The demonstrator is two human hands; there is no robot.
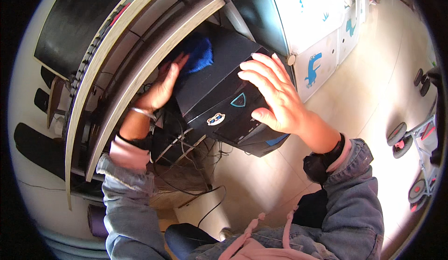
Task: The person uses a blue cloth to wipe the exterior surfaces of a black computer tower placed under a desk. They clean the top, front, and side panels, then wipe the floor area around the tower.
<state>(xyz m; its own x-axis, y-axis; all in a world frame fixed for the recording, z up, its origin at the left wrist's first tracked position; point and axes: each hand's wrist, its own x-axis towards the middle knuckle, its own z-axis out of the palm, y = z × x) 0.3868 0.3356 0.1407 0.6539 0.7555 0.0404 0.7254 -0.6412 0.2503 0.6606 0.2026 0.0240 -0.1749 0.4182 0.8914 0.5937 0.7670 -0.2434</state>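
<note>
A black computer tower case (224, 81) stands in front of me, with a cartoon sticker (216, 119) and a blue-outlined triangular emblem (238, 100) on its front panel. On its top lies a blue cloth (201, 55). My left hand (168, 81) is at the tower's left side, fingertips reaching the cloth's edge; whether they grip it is unclear in the shadow. Spread over the tower's right front edge, my right hand (274, 93) has its fingers apart and nothing in them. Whether it touches the case cannot be told.
A desk edge (157, 53) with a lower shelf curves along the left, and a monitor (80, 25) stands there. Loose cables (189, 144) hang below the tower. A white cabinet with dinosaur stickers (315, 67) stands behind right. At far right is a wheeled frame (420, 155).
</note>
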